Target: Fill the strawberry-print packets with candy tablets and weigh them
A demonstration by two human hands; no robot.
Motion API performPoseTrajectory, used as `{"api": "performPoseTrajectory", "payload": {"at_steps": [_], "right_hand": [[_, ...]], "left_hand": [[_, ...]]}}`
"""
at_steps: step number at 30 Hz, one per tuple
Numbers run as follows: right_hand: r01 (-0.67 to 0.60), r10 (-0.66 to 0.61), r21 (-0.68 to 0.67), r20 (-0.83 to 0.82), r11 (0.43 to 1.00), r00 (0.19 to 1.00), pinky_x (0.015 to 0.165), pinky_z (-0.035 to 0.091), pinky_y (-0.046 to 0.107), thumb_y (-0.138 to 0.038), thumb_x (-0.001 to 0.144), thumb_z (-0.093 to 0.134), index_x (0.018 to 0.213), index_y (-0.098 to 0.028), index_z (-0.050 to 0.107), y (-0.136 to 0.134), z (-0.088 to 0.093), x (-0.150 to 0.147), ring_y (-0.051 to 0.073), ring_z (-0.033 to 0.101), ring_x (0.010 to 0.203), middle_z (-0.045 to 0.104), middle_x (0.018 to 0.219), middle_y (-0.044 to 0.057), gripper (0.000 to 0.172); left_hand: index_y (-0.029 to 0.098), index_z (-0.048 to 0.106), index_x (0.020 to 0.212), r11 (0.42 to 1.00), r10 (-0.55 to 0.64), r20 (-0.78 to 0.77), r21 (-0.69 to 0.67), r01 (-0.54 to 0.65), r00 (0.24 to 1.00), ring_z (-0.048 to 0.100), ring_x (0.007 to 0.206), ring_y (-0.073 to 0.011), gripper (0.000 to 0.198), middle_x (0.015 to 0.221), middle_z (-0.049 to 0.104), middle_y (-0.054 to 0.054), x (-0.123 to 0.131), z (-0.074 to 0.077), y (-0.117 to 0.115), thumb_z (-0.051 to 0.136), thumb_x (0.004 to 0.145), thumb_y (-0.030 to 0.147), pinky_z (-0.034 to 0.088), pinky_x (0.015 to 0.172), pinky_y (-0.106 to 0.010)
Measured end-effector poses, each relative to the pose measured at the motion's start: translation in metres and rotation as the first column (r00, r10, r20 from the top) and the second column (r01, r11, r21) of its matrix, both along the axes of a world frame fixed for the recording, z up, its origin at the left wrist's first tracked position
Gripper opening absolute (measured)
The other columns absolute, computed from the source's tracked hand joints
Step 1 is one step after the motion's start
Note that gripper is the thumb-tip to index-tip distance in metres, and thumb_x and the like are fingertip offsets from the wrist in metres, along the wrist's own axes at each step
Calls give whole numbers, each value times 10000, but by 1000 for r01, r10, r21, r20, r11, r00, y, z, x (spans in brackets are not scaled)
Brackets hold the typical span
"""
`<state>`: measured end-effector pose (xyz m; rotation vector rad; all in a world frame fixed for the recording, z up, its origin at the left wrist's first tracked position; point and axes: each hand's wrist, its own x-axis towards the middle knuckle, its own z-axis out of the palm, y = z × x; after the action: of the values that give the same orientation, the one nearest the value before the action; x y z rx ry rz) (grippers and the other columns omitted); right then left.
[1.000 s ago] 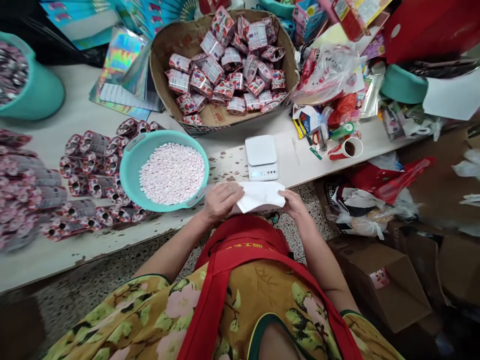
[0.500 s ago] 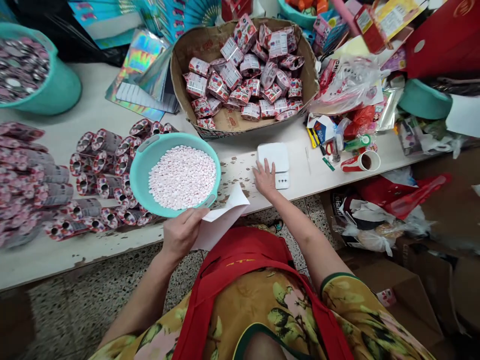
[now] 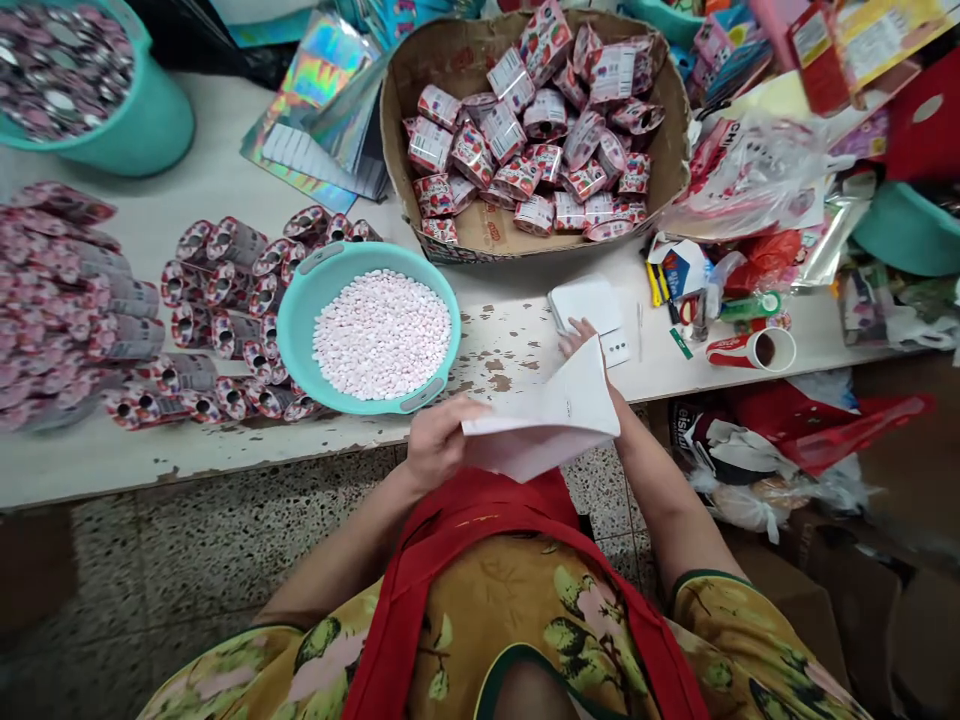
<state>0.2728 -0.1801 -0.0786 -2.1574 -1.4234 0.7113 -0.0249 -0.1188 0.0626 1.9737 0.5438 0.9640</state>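
My left hand [image 3: 444, 440] pinches the left edge of a bent white sheet of paper [image 3: 555, 415], held up in front of my red apron. My right hand [image 3: 579, 338] touches the near left edge of a small white scale [image 3: 592, 305] with its fingers stretched out. The paper hides part of that hand. Left of the paper, a turquoise basin [image 3: 289, 345] stands on the table, with many small whitish-pink candies [image 3: 382, 335] in it.
Beyond the basin is a cardboard box [image 3: 484, 232] of strawberry-print packs. Stacked rolled wrappers [image 3: 232, 245] line the table's left side, below a turquoise bucket [image 3: 161, 125]. To the right lie a paper cup [image 3: 731, 352], cutters [image 3: 660, 285] and plastic bags [image 3: 772, 180].
My left hand has carried the paper rightward and raised it, so it now covers part of my right hand. My right hand stays at the scale. The whole view has shifted slightly.
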Motion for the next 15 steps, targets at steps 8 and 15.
{"api": "performPoseTrajectory", "payload": {"at_steps": [8,15], "right_hand": [[138,-256,-225,-927,964,274,793,567,405,-819,581,678,1141,-219,661,-73,6,-1,242,704,870,752,1019,87,820],[352,-471,-318,-488,880,735,659,463,330,-486,560,784,806,-176,622,-73,-23,16,191,570,681,677,746,21,427]], "left_hand": [[184,526,715,766,334,-522,-335,-548,785,444,600,-113,229,625,481,41,25,-106,-7,563,886,331,365,611,-229],[170,683,955,675,404,-846,18,-738,349,614,731,-206,209,792,690,-79,18,-171,-19,526,936,306,414,725,-285]]}}
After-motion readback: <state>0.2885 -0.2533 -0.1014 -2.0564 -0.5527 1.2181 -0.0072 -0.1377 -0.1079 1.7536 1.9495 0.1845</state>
